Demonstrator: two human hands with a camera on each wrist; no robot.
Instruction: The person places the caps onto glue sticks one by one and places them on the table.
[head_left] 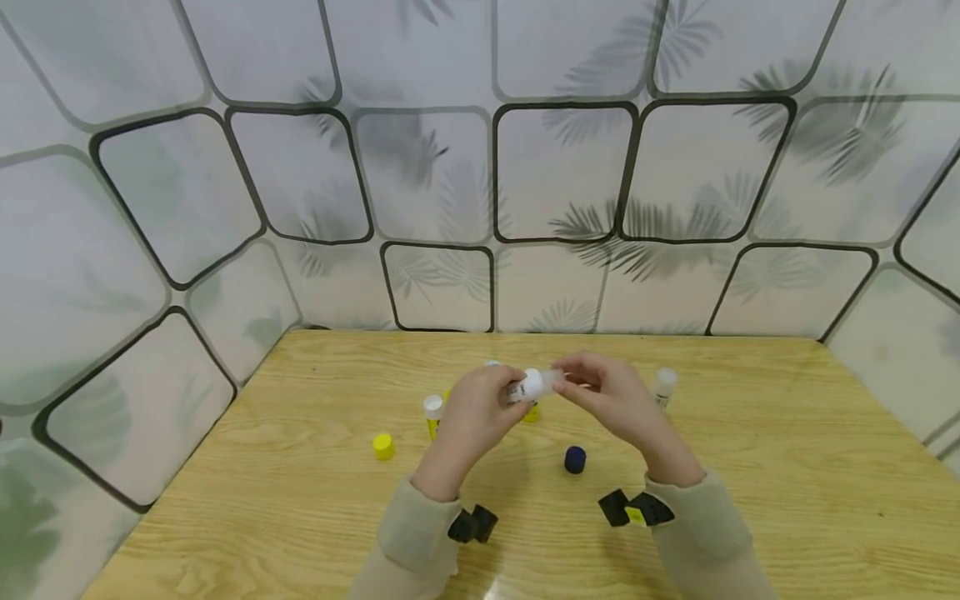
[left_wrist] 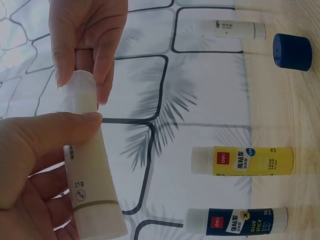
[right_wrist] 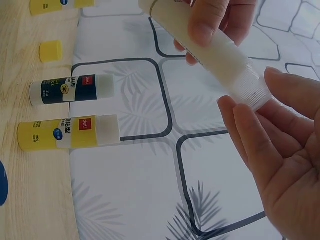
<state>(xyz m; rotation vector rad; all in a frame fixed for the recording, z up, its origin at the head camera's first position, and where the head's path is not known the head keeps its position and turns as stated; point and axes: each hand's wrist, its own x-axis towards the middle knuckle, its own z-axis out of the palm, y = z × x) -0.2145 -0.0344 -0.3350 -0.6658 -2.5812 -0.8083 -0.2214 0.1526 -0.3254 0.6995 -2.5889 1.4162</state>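
A white glue stick point(left_wrist: 92, 175) is held in my left hand point(head_left: 480, 408), thumb on one side and curled fingers on the other. Over the table it tilts toward the right, its cap end facing my right hand point(head_left: 611, 400). The cap point(right_wrist: 247, 92) is translucent and ribbed; my right thumb and fingertips pinch it from opposite sides. It sits on the end of the stick, and whether it is loose I cannot tell. A loose dark blue cap point(head_left: 575, 459) lies on the table below the hands.
Beyond the hands stand a yellow glue stick point(left_wrist: 252, 161) and a navy glue stick point(left_wrist: 245, 221). Another yellow-bodied stick point(head_left: 433, 408) and a loose yellow cap point(head_left: 383, 447) are at left. A white glue stick point(head_left: 664, 386) stands at right. Patterned cloth point(head_left: 435, 183) borders the wooden table point(head_left: 262, 467).
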